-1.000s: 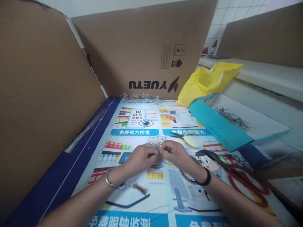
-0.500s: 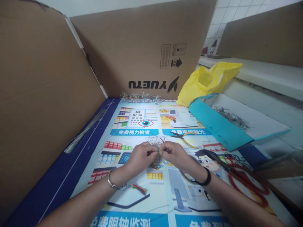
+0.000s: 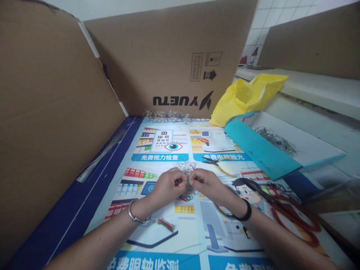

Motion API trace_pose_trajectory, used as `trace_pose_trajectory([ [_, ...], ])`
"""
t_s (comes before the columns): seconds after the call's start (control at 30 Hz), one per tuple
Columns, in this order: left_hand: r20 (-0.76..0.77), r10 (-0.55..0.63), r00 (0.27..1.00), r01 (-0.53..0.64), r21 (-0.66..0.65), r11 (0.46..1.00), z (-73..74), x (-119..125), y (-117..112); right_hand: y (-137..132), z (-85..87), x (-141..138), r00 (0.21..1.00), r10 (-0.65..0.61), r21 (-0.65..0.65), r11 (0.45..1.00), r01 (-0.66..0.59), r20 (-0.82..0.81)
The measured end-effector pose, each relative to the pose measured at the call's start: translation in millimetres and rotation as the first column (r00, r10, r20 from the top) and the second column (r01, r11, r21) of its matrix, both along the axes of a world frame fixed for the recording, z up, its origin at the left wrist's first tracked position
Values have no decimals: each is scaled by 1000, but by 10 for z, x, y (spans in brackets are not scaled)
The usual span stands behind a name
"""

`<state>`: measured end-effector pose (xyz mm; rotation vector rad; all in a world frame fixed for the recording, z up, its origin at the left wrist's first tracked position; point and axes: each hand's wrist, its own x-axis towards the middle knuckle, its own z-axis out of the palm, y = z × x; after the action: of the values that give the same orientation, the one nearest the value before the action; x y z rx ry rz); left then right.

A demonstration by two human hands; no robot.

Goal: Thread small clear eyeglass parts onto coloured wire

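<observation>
My left hand and my right hand meet fingertip to fingertip over the printed sheet. Both are closed in a pinch, and a small green strand shows between the fingertips. Most of that strand is hidden by my fingers. Just behind and below the hands lies a tangle of thin silvery wire, with a few coloured bits in it. Near my left wrist rests a small bundle of red, yellow and green strands.
Yellow-handled pliers and red-handled scissors lie to the right. Beyond them stand a teal box holding wire pieces and a yellow bag. Cardboard walls enclose the back and left. Straight wires lie at left.
Almost nothing differs. Both hands keep their pinch at the same spot, with only a very slight shift of the fingers.
</observation>
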<state>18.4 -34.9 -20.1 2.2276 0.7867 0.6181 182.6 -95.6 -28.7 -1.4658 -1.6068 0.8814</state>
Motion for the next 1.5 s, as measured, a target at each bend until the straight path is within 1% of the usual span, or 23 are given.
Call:
trace_pose_trajectory([
  [0.23, -13, 8, 1000, -8, -8, 1000, 22, 3, 13, 0, -19, 12, 1000, -6, 18, 1000, 5, 3],
  [0.4, -18, 17, 1000, -16, 7, 1000, -18, -10, 36, -6, -23, 12, 1000, -14, 18, 1000, 14, 10],
  [0.5, 17, 18, 1000, -19, 59, 998, -62, -28, 42, -9, -31, 11, 1000, -12, 12, 1000, 11, 21],
  [0.57, 29, -2, 1000, -2, 108, 994, -95, -38, 41, -9, -35, 10, 1000, -15, 11, 1000, 15, 27],
  [0.77, 10, -60, 998, 56, 234, 971, -173, -48, 44, -1, -36, 10, 1000, -15, 6, 1000, 15, 18],
  [0.97, -64, -75, 995, 91, 305, 948, -160, -42, 52, -3, -31, 3, 998, -39, 3, 999, 38, 55],
  [1.13, -63, -73, 995, 90, 347, 934, -161, -43, 47, 4, -50, 5, 995, -46, 9, 999, 45, 91],
  [1.3, -47, -89, 995, 99, 319, 942, -158, -36, 41, 17, -32, 2, 997, -25, -2, 1000, 25, 79],
  [1.4, -62, -40, 997, 57, 295, 954, -126, -32, 27, 18, -6, -4, 998, -21, -7, 1000, 21, 57],
  [1.5, -126, 1, 992, 36, 291, 956, -78, -34, 7, 19, 4, -7, 998, -33, -17, 999, 34, 47],
])
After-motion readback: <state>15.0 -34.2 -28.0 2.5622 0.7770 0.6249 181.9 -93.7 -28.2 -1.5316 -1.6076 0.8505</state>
